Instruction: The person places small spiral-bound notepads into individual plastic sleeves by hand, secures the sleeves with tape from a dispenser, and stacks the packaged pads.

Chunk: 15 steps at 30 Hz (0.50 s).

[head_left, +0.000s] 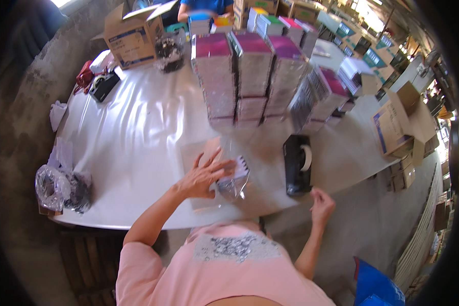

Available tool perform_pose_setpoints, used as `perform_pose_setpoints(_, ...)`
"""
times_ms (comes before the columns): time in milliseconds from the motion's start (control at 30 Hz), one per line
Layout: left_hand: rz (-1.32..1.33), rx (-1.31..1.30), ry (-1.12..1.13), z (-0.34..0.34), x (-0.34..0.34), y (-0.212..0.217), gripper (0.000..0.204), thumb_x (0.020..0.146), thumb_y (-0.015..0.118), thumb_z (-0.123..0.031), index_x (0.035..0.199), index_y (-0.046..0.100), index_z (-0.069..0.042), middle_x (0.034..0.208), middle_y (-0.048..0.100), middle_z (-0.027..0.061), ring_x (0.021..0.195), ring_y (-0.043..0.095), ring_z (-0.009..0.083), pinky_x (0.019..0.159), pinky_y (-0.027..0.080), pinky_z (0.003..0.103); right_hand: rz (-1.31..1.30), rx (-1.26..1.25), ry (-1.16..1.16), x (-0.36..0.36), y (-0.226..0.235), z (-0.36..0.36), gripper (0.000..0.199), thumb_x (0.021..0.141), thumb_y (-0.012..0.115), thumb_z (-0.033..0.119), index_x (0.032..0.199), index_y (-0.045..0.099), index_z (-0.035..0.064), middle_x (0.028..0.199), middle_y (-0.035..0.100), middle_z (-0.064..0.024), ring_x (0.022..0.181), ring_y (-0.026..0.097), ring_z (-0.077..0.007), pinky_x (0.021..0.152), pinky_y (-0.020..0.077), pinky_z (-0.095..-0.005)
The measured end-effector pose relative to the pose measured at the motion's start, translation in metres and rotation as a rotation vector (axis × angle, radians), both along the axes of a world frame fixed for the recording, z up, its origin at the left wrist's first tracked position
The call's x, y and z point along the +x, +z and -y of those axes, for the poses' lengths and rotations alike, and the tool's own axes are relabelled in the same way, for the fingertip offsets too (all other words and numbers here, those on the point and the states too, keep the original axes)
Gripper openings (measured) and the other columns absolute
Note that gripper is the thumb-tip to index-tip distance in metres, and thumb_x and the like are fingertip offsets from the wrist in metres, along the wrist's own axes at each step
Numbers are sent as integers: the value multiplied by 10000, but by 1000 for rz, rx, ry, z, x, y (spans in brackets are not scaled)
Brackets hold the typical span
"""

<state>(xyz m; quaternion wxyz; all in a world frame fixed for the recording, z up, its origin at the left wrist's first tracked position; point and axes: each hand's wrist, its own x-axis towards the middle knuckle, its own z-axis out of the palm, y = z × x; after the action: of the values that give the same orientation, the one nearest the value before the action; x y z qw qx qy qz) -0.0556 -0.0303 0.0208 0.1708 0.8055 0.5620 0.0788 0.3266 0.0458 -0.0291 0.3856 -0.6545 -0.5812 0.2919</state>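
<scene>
My left hand (201,179) lies with fingers spread over a small spiral-bound notebook (238,169) in clear plastic wrap (233,189). The notebook's dark coil and a white page show beside my fingertips. A flat, peach-coloured sheet (209,147), seemingly under clear plastic, lies beneath and beyond that hand. To the right stands a black tape dispenser (291,166) with a pale roll in it. Just off the dispenser's near end, over the table edge, my right hand (322,206) has its fingers pinched together. Whatever may be between them is too small to make out.
Tall stacks of purple-topped notebooks (250,66) rise at the table's back. Open cardboard boxes stand at back left (132,43) and right (395,122). A bundle of clear plastic (53,186) sits at the left edge, and another tape dispenser (104,85) behind. A person in blue (209,6) is beyond.
</scene>
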Motion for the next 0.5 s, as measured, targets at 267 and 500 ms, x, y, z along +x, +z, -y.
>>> perform_pose_setpoints(267, -146, -97, 46, 1, 3, 3, 1125, 451, 807, -139, 1342, 237, -522, 1488, 138, -132, 1383, -3, 328, 1055, 5, 655, -301, -336, 1046, -143, 91, -49, 707, 788, 627, 59, 1405, 284, 100, 668, 629, -55, 457, 430, -50, 418, 361, -214)
perform_pose_setpoints(500, -137, -113, 53, -1, 5, 12, 1042, 469, 782, -187, 1323, 290, -526, 1485, 171, -125, 1378, -31, 359, 1030, -48, 666, 312, -288, 1245, -219, 83, -76, 898, 670, 745, 200, 1417, 249, 143, 752, 640, -143, 618, 599, -168, 580, 463, -281)
